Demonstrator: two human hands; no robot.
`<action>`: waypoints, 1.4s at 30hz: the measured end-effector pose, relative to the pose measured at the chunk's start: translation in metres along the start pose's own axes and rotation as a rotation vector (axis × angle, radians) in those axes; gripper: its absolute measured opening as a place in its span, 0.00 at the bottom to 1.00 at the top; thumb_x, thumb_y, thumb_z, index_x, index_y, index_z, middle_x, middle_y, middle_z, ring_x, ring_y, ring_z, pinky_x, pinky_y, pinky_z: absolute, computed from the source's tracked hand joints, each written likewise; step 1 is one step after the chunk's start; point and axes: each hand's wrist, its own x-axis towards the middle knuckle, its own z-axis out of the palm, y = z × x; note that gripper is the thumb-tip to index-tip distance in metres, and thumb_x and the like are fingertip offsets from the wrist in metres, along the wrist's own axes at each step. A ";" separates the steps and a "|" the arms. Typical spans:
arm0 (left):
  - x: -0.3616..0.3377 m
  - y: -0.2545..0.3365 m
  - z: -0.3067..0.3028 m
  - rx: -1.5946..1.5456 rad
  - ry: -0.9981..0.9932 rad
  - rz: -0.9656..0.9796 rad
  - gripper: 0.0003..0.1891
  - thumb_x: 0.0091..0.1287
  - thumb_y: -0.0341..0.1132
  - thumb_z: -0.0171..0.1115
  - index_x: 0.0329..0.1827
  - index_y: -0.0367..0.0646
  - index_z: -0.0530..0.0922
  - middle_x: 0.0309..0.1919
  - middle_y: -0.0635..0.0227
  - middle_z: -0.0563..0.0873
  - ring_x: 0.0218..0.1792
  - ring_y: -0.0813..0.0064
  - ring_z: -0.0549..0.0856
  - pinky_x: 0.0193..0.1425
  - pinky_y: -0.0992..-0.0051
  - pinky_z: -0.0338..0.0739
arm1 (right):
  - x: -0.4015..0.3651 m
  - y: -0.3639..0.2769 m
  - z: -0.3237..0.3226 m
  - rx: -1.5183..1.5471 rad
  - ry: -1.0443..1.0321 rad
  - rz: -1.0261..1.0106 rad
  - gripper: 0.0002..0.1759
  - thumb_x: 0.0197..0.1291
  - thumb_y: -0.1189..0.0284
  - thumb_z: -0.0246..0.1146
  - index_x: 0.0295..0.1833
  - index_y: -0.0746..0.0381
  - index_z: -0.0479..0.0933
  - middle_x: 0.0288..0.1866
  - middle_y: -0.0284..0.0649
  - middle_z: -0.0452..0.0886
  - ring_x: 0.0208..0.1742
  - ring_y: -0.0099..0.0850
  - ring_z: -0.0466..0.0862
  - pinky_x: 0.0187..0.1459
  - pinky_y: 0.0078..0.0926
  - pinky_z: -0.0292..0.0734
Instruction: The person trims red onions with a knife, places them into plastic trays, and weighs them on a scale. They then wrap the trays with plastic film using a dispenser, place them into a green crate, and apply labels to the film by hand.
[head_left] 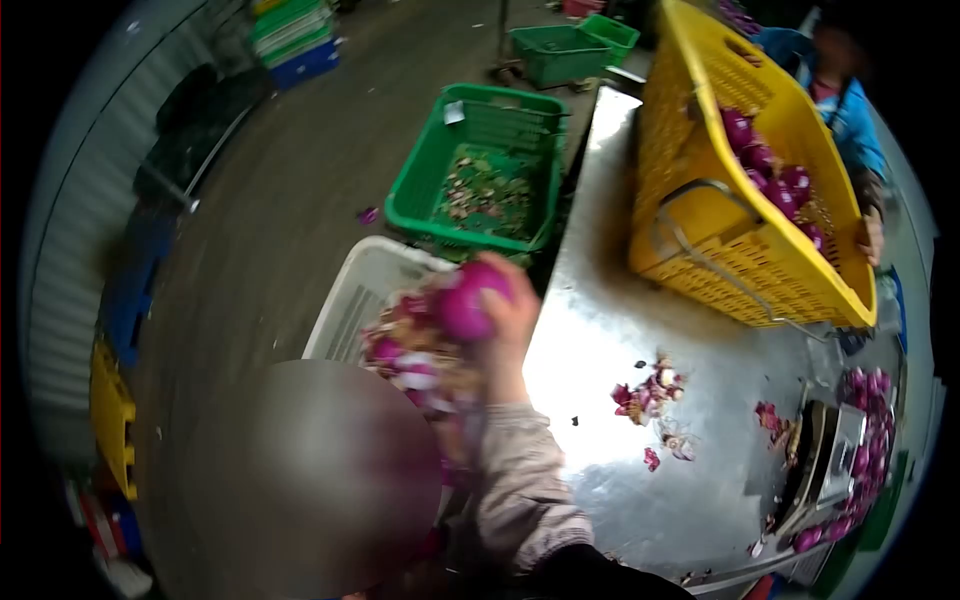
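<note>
My right hand point(513, 318) is closed around a smooth purple-red onion point(465, 303), its fingers curled over the far side. The onion is held above a white crate point(335, 310), and motion blurs both it and the hand. Red onions point(388, 350) and loose papery skins lie in that crate. A large blurred grey round shape point(320, 470) covers the crate's near side and the area around it. My left hand does not show.
Right of my arm is a metal table point(590, 370) with onion skins point(650, 392). A tilted yellow basket point(670, 230) of red onions stands on it, a co-worker's hand point(872, 238) at its rim. A green crate point(405, 205) with scraps sits beyond the white one.
</note>
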 end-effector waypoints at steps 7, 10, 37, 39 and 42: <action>0.009 -0.017 0.038 0.975 0.002 0.340 0.36 0.59 0.45 0.66 0.72 0.52 0.65 0.67 0.45 0.66 0.58 0.45 0.75 0.62 0.57 0.76 | -0.042 -0.091 -0.026 0.442 -0.439 0.345 0.40 0.51 0.54 0.67 0.65 0.66 0.69 0.55 0.52 0.79 0.54 0.40 0.82 0.57 0.36 0.78; 0.016 -0.044 0.061 0.750 -0.044 0.180 0.34 0.61 0.46 0.64 0.71 0.51 0.66 0.71 0.48 0.62 0.65 0.45 0.68 0.63 0.56 0.76 | -0.071 -0.154 -0.147 0.221 -0.447 0.354 0.43 0.49 0.51 0.69 0.65 0.67 0.69 0.58 0.55 0.78 0.56 0.43 0.81 0.60 0.38 0.76; 0.156 -0.266 0.153 0.266 -0.183 -0.712 0.45 0.54 0.55 0.69 0.69 0.37 0.62 0.59 0.50 0.72 0.54 0.57 0.77 0.59 0.63 0.76 | -0.201 -0.292 -0.480 -0.338 0.083 0.211 0.22 0.62 0.68 0.60 0.60 0.67 0.76 0.51 0.43 0.83 0.45 0.32 0.84 0.50 0.26 0.80; 0.186 -0.275 0.157 0.405 -0.342 -0.639 0.45 0.54 0.56 0.68 0.69 0.37 0.63 0.58 0.48 0.73 0.53 0.54 0.79 0.57 0.61 0.77 | -0.198 -0.276 -0.479 -0.096 0.092 0.374 0.36 0.52 0.57 0.64 0.64 0.69 0.72 0.55 0.49 0.81 0.52 0.38 0.82 0.60 0.34 0.74; 0.237 -0.281 0.168 0.505 -0.538 -0.542 0.45 0.53 0.58 0.67 0.68 0.38 0.63 0.56 0.45 0.75 0.51 0.50 0.81 0.54 0.58 0.80 | -0.166 -0.307 -0.469 0.005 0.370 0.055 0.38 0.57 0.52 0.62 0.63 0.71 0.71 0.55 0.50 0.80 0.53 0.39 0.82 0.60 0.34 0.74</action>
